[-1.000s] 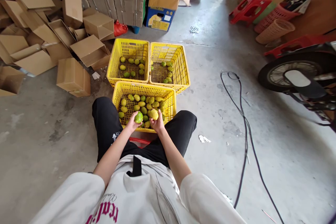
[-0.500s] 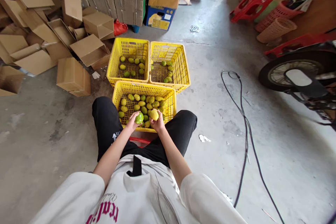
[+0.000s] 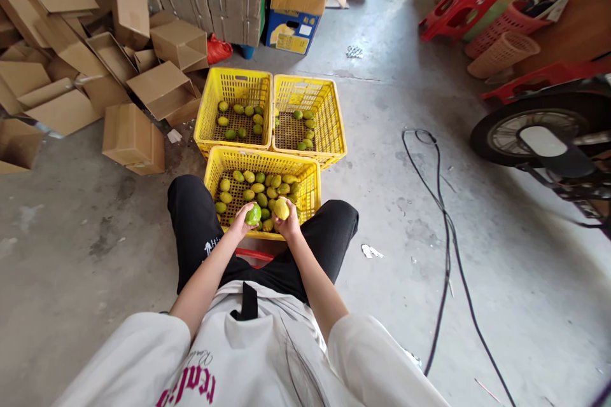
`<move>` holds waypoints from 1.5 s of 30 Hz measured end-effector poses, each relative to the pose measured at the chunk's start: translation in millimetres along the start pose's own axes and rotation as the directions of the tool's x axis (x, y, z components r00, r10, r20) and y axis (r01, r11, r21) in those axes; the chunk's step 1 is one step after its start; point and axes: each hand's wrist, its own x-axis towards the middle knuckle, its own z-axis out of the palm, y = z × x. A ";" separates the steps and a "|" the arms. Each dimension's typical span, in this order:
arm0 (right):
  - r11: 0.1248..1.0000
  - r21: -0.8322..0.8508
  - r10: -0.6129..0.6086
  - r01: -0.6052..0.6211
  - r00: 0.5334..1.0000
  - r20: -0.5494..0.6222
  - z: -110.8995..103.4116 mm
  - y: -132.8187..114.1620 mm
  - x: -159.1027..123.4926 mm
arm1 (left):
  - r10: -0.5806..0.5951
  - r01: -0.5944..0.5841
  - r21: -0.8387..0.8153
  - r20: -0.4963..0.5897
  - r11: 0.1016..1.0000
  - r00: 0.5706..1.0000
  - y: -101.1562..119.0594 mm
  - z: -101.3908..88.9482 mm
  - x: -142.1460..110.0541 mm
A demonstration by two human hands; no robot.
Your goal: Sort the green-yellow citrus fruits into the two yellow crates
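My left hand [image 3: 241,221] is wrapped round a green lemon [image 3: 252,214], held over the near edge of the front yellow crate [image 3: 312,183]. Close beside it, my right hand [image 3: 289,224] grips a yellow lemon [image 3: 281,208]. The two fruits are apart from each other. Below them, many green and yellow lemons [image 3: 258,188] lie in the front crate, most toward its middle and right. Behind stand a left rear crate [image 3: 205,111] and a right rear crate [image 3: 337,117], each with several lemons on its floor.
Cardboard boxes [image 3: 126,133] are heaped at the left. A blue carton [image 3: 292,32] stands behind the crates. To the right, a black cable [image 3: 442,203] lies on the concrete floor, near a motorbike wheel [image 3: 529,127]. A red stool [image 3: 458,9] is farther back.
Almost nothing differs. The yellow lemon in my right hand has turned or shifted very slightly; my left hand keeps its place with the green one.
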 end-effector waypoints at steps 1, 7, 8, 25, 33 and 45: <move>1.000 0.021 -0.001 0.001 1.000 -0.018 0.5 -0.2 -0.4 | -0.002 0.002 0.004 -0.002 1.000 1.000 0.1 -0.5 0.2; 0.999 0.046 -0.023 0.025 0.999 -0.041 2.8 -0.6 -0.9 | 0.003 -0.002 0.020 -0.050 1.000 0.999 0.1 0.5 -1.1; 0.999 0.042 -0.025 0.026 0.999 -0.037 3.0 -0.5 -0.9 | 0.008 -0.007 0.023 -0.052 1.000 0.999 0.1 1.0 -1.7; 0.998 -0.007 0.060 -0.060 0.994 0.095 5.8 1.8 -2.5 | 0.011 -0.001 -0.173 0.054 0.985 0.998 8.5 5.2 -11.6; 0.995 0.034 0.092 -0.092 0.996 0.002 3.4 0.4 -2.4 | -0.076 0.091 -0.213 0.074 0.973 0.994 6.7 7.3 -10.4; 0.980 0.123 0.156 -0.154 0.988 -0.007 2.7 -0.9 1.4 | -0.044 0.051 -0.165 0.045 0.985 0.998 5.1 8.4 -7.4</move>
